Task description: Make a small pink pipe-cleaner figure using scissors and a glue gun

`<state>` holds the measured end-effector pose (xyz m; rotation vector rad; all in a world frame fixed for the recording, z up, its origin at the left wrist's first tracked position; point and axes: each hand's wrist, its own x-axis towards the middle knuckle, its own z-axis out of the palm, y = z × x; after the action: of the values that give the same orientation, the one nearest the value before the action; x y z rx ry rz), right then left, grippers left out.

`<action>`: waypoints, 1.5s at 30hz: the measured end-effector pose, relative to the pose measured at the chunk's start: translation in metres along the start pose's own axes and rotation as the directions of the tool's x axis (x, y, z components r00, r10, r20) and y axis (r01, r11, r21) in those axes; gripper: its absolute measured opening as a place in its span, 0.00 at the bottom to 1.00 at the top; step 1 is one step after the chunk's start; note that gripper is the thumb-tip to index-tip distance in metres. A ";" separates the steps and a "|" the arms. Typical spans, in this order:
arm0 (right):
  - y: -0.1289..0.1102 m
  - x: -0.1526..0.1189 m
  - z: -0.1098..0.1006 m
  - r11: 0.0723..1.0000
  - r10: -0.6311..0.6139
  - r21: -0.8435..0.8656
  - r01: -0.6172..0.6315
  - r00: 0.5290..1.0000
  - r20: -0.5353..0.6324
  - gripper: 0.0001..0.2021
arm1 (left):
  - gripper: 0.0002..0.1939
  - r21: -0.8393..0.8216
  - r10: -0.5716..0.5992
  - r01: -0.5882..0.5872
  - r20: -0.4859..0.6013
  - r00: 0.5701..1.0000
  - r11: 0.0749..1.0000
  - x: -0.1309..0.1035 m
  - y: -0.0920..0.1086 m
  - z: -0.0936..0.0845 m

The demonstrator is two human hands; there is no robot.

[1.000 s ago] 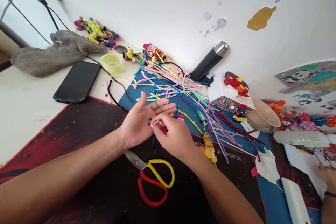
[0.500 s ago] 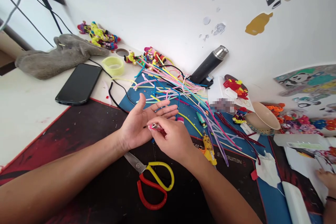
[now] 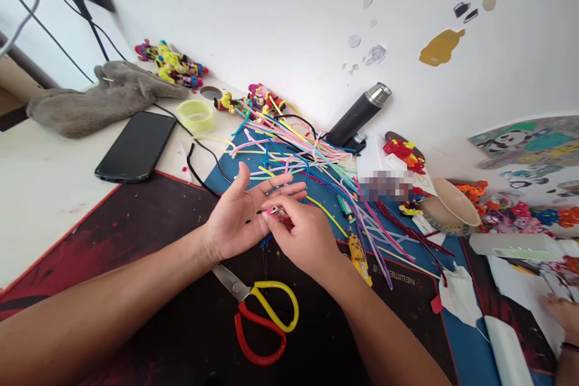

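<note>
My left hand (image 3: 239, 217) is held palm up with the fingers stretched out. Small black bits (image 3: 248, 221) lie on its palm. Over the fingers of that hand, my right hand (image 3: 305, 238) pinches a small red lighter-like thing (image 3: 275, 211) with a silver metal end and a pink tip; most of its body is hidden in the fist. Under the hands, on the dark mat (image 3: 190, 319), lie big scissors (image 3: 265, 319) with one yellow and one red handle. The left wrist covers the blade tips.
Pipe cleaners (image 3: 289, 139) in many colours spread behind my hands. A yellow glue gun (image 3: 359, 259) and a green lighter (image 3: 346, 208) lie to the right. A phone (image 3: 136, 146) is at left, a black flask (image 3: 359, 114) leans by the wall. Another person's hand (image 3: 561, 313) shows far right.
My right hand has shifted slightly right, toward the left fingers, with the red thing still pinched. More of the left palm and its black bits now show.
</note>
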<state>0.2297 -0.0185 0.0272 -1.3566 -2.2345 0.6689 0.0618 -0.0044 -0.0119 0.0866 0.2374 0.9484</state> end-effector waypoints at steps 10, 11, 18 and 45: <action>0.000 0.003 0.004 0.997 0.011 -0.074 -0.008 0.999 0.042 0.05 | 0.44 0.063 0.007 -0.008 0.013 1.000 0.998 0.000 -0.001 -0.003; 0.000 0.003 0.003 0.997 0.014 -0.076 -0.010 0.999 0.046 0.05 | 0.44 0.062 0.006 -0.007 0.012 1.000 0.998 0.001 -0.001 -0.003; 0.000 0.000 0.003 0.999 0.041 -0.010 -0.040 0.998 0.046 0.04 | 0.42 0.054 -0.005 0.005 -0.010 1.000 0.999 0.001 0.000 -0.003; 0.001 -0.001 0.005 0.996 0.029 -0.083 -0.022 0.997 0.076 0.04 | 0.39 0.038 0.000 0.001 -0.037 0.999 0.999 0.002 0.001 -0.006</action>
<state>0.2279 -0.0200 0.0228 -1.4235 -2.3326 0.6557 0.0610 -0.0021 -0.0178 0.1037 0.2893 0.9456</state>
